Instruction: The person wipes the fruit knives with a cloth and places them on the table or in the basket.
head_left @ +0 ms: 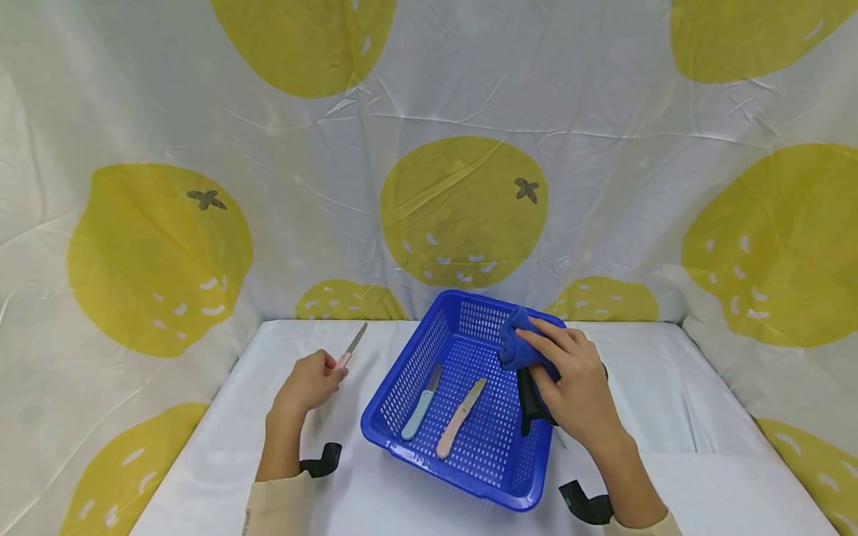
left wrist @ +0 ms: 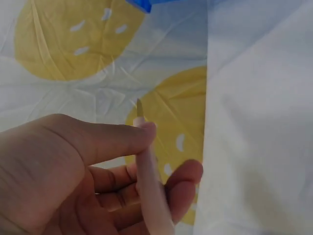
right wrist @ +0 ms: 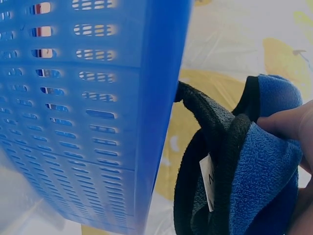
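My left grip (head_left: 311,381) is clamped on a pink-handled knife (head_left: 352,345) over the table (head_left: 228,447), tip pointing forward; I'd hold only the handle. A blue-handled knife (head_left: 420,408) and a peach-handled knife (head_left: 460,418) lie in the basket (head_left: 401,366); I'd pass clear of them. My right grip (head_left: 578,376) pinches a blue cloth (head_left: 515,346) by the basket's right rim; thick folds should guard the fingers.

Your left hand (head_left: 310,383) grips a pink-handled knife (head_left: 349,351) beside the blue basket (head_left: 496,439), your right hand (head_left: 578,380) grips a blue cloth (head_left: 515,346) at its right rim, light-blue knife (head_left: 421,406) and peach knife (head_left: 459,420) inside.
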Available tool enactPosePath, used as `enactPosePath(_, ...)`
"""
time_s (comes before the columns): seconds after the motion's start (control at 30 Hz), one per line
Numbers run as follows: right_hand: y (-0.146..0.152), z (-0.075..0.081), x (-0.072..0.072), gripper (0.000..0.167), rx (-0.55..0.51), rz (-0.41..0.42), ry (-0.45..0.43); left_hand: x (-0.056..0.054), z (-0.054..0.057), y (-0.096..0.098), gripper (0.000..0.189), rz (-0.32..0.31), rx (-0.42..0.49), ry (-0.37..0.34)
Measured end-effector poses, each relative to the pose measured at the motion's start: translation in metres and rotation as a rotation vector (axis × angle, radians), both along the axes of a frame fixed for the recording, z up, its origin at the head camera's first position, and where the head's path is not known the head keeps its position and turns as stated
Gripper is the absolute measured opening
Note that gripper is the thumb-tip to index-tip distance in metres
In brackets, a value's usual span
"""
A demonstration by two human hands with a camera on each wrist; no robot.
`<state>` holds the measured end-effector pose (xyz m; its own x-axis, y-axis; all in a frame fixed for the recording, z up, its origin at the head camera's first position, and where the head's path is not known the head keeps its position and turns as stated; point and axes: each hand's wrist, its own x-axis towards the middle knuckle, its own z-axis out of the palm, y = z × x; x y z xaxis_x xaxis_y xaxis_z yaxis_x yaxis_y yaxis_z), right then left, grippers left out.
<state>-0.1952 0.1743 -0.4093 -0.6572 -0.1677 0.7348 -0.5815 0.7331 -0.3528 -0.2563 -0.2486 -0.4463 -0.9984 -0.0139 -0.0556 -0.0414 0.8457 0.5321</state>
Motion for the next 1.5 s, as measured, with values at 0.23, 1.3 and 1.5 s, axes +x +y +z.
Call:
enactPosePath(0.23, 0.001, 0.0, 0.0, 0.051, -0.002, 0.001, 0.007, 0.009, 0.026, 0.015, 0.028, -0.072, 0.066, 0.169)
enactPosePath(1.3, -0.013, 0.013, 0.016, 0.049, -0.013, 0.07, 0.027, 0.063, 0.061, 0.129, 0.026, -0.352, 0.017, 0.72)
enactPosePath(1.5, -0.026, 0.012, 0.021, 0.053, -0.002, 0.119, 0.033, 0.064, 0.058, 0.139, 0.024, -0.401, -0.031, 0.801)
